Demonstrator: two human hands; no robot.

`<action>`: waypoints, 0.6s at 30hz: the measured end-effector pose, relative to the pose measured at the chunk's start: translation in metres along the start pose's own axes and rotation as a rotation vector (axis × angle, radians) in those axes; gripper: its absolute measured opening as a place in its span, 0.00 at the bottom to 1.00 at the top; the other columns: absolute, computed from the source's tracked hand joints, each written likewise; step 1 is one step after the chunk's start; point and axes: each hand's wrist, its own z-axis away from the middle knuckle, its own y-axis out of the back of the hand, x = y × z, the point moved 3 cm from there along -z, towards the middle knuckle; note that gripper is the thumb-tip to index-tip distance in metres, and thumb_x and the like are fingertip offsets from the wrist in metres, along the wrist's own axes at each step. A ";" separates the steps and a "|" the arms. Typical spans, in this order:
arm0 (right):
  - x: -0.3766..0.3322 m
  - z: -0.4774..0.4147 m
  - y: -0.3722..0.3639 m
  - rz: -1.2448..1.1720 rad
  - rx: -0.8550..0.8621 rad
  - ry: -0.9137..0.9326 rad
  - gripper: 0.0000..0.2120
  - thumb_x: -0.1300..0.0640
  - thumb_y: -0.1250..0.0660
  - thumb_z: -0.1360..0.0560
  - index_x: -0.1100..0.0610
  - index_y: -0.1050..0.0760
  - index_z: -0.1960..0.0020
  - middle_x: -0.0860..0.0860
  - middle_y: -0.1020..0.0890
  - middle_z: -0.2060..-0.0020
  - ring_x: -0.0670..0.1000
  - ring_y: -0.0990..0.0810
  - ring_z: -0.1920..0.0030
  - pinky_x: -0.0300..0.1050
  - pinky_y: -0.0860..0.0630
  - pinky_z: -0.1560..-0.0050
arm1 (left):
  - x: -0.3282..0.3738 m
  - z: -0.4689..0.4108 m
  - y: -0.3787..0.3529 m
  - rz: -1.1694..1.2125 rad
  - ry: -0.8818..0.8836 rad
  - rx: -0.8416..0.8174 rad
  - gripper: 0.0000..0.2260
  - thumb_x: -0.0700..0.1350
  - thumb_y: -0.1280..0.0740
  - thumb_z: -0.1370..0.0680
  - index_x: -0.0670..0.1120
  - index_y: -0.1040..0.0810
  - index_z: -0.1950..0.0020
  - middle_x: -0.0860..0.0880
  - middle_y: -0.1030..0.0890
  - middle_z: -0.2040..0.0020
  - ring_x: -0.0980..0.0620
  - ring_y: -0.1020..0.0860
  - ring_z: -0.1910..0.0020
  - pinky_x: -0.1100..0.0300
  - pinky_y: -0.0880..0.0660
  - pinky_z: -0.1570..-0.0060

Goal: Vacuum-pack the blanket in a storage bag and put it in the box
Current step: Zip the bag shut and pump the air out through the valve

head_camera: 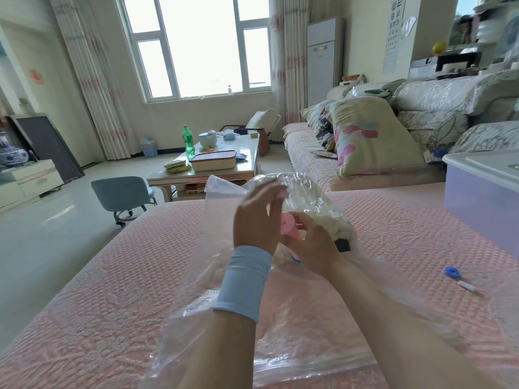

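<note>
Air creeping back into the bag looks like the main risk. The white blanket sits inside the clear plastic at the far end, already pressed fairly flat, and the bag lies across the pink bed cover. The right hand curls its fingers round a pink pump, or what appears to be one, held against the bag. The left hand has its fingers straight against the plastic and grips nothing. If the pump tilts or lifts off the valve, which is hidden behind the hands, the seal could break and the blanket puff up again. The blue cap lies well apart on the cover, so fetching it may cost time while air returns. A swollen bag might then not fit the box standing at the right.
</note>
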 end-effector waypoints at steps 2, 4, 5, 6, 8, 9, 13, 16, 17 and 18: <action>0.000 0.001 0.000 0.013 -0.020 -0.012 0.21 0.42 0.26 0.33 0.38 0.25 0.42 0.40 0.17 0.49 0.41 0.20 0.46 0.53 0.22 0.42 | -0.015 0.014 -0.015 -0.022 0.139 -0.266 0.07 0.42 0.32 0.23 0.50 0.15 0.50 0.52 0.16 0.45 0.51 0.19 0.48 0.68 0.27 0.43; 0.000 0.003 0.000 0.020 -0.026 -0.010 0.23 0.38 0.28 0.35 0.38 0.25 0.42 0.40 0.17 0.49 0.41 0.20 0.45 0.53 0.22 0.42 | -0.015 0.014 -0.015 -0.059 0.151 -0.341 0.06 0.44 0.33 0.23 0.51 0.16 0.52 0.53 0.16 0.50 0.50 0.18 0.53 0.58 0.23 0.47; 0.000 0.002 0.000 0.021 -0.013 -0.005 0.23 0.37 0.28 0.36 0.37 0.25 0.41 0.40 0.17 0.49 0.41 0.20 0.46 0.53 0.22 0.42 | -0.009 0.008 -0.009 -0.082 0.108 -0.294 0.06 0.44 0.33 0.22 0.51 0.16 0.53 0.53 0.16 0.50 0.50 0.18 0.55 0.57 0.23 0.49; 0.001 0.002 0.001 0.017 0.001 -0.001 0.23 0.37 0.29 0.36 0.37 0.25 0.41 0.39 0.17 0.50 0.41 0.20 0.46 0.53 0.22 0.42 | 0.000 0.000 -0.001 -0.093 0.040 -0.201 0.06 0.44 0.33 0.22 0.52 0.17 0.53 0.54 0.16 0.50 0.51 0.18 0.55 0.57 0.22 0.50; 0.002 0.000 0.002 0.003 0.007 -0.003 0.24 0.37 0.29 0.36 0.37 0.25 0.41 0.38 0.17 0.50 0.40 0.20 0.46 0.53 0.22 0.42 | 0.021 -0.017 0.021 -0.058 -0.093 0.047 0.06 0.43 0.33 0.21 0.50 0.16 0.51 0.53 0.16 0.46 0.53 0.18 0.51 0.60 0.23 0.48; 0.002 -0.001 0.001 0.003 -0.001 -0.005 0.24 0.37 0.29 0.37 0.37 0.25 0.41 0.38 0.17 0.50 0.40 0.20 0.46 0.53 0.22 0.42 | 0.029 -0.023 0.031 -0.025 -0.134 0.167 0.06 0.42 0.33 0.21 0.48 0.16 0.49 0.53 0.18 0.43 0.53 0.19 0.46 0.62 0.24 0.44; 0.002 -0.002 -0.004 0.004 -0.017 0.004 0.23 0.39 0.29 0.35 0.39 0.25 0.41 0.39 0.17 0.49 0.42 0.20 0.46 0.54 0.22 0.42 | 0.030 -0.018 0.032 -0.065 -0.132 0.311 0.08 0.42 0.34 0.21 0.48 0.16 0.47 0.52 0.19 0.39 0.51 0.23 0.36 0.66 0.31 0.36; 0.002 -0.002 -0.005 0.009 -0.006 0.003 0.23 0.39 0.28 0.34 0.40 0.25 0.40 0.41 0.17 0.50 0.43 0.19 0.47 0.54 0.22 0.43 | 0.004 0.007 0.001 -0.156 0.077 -0.008 0.08 0.46 0.34 0.21 0.55 0.17 0.45 0.57 0.19 0.40 0.52 0.20 0.43 0.62 0.25 0.46; 0.002 -0.001 -0.005 0.016 -0.010 0.002 0.24 0.39 0.28 0.34 0.40 0.25 0.40 0.41 0.17 0.50 0.43 0.19 0.47 0.54 0.21 0.44 | -0.005 0.014 -0.009 -0.159 0.149 -0.141 0.08 0.47 0.34 0.21 0.56 0.17 0.46 0.57 0.18 0.42 0.51 0.19 0.46 0.62 0.25 0.49; 0.002 -0.001 -0.005 0.022 -0.014 0.003 0.24 0.39 0.27 0.34 0.41 0.25 0.39 0.42 0.17 0.50 0.44 0.19 0.47 0.54 0.21 0.43 | -0.011 0.018 -0.015 -0.153 0.187 -0.229 0.08 0.47 0.34 0.21 0.56 0.17 0.47 0.57 0.18 0.43 0.50 0.19 0.47 0.61 0.25 0.49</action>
